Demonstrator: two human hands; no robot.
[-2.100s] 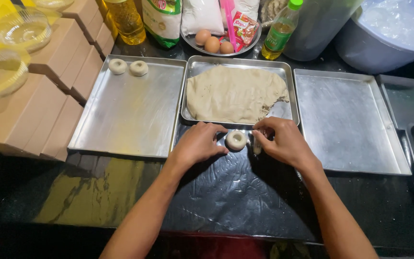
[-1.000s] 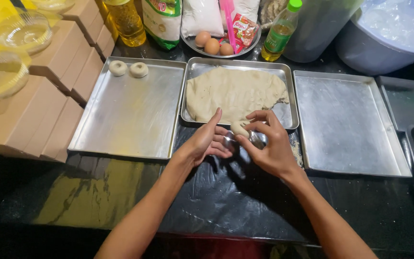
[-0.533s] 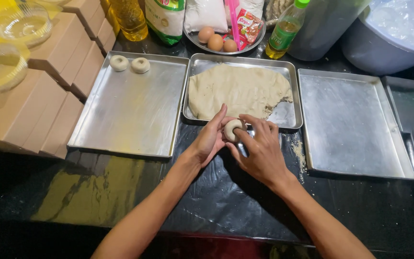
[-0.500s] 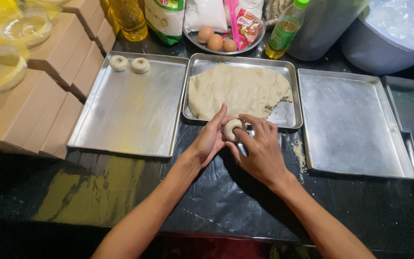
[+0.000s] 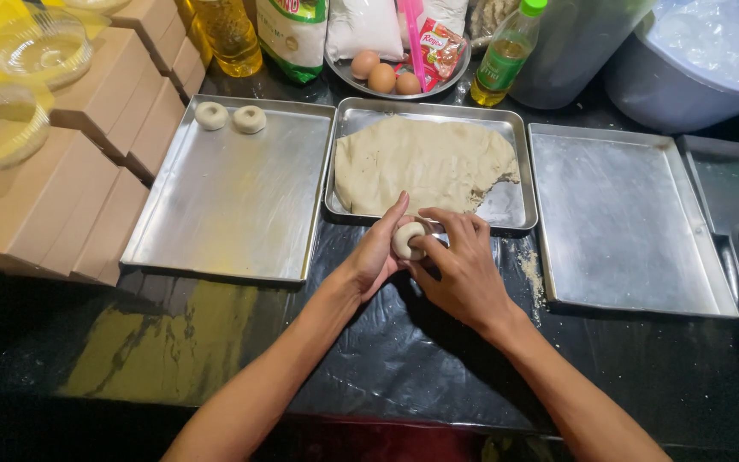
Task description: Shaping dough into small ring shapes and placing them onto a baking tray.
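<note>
Cupped fingers of the left hand (image 5: 375, 254) and right hand (image 5: 464, 269) pinch a small pale dough ring (image 5: 408, 239) between them, shaping it over the black worktop (image 5: 369, 359) just below the dough-filled steel tray (image 5: 515, 214).

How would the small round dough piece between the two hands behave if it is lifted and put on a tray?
The dough piece is likely soft: the left hand and right hand cup it closely. It seems light, being small. It should hold its shape and not roll, like the two dough rings resting on the left tray.
</note>
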